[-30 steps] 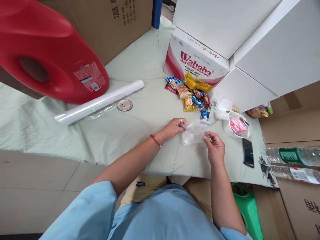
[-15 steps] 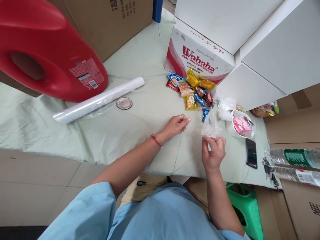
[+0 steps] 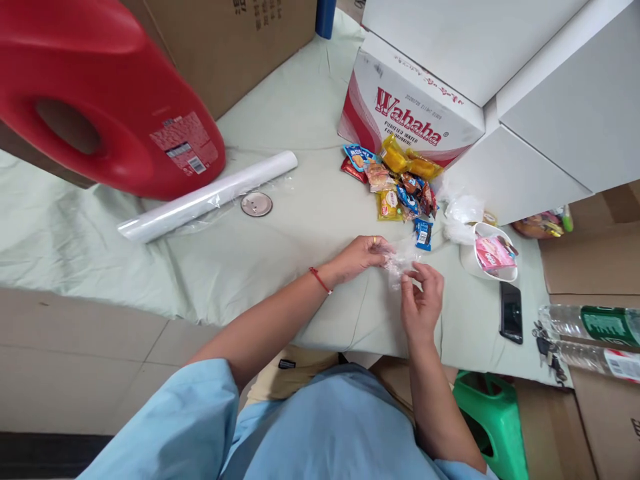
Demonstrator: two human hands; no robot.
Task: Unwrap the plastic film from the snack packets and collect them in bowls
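A crumpled clear plastic bag [image 3: 400,261] is stretched between my two hands, just above the table. My left hand [image 3: 363,257], with a red cord at its wrist, is closed on the bag's left side. On the bag's right edge, the thumb and curled fingers of my right hand [image 3: 423,297] pinch the film. Beyond the hands lies a pile of wrapped snacks [image 3: 395,180] in yellow, blue, red and pink packets. One blue packet [image 3: 423,235] lies at the near edge of the pile, close behind the bag.
A Wahaha carton [image 3: 410,113] stands behind the snacks. To the right are a white tub [image 3: 467,263] of packets, a phone [image 3: 511,312], keys [image 3: 547,347] and plastic bottles [image 3: 575,323]. A film roll [image 3: 215,193], a round tin [image 3: 257,204] and a large red jug [image 3: 150,87] occupy the left.
The bag came left and away from the snacks in my right hand. My left hand moved right and took hold of it. The blue packet now shows fully.
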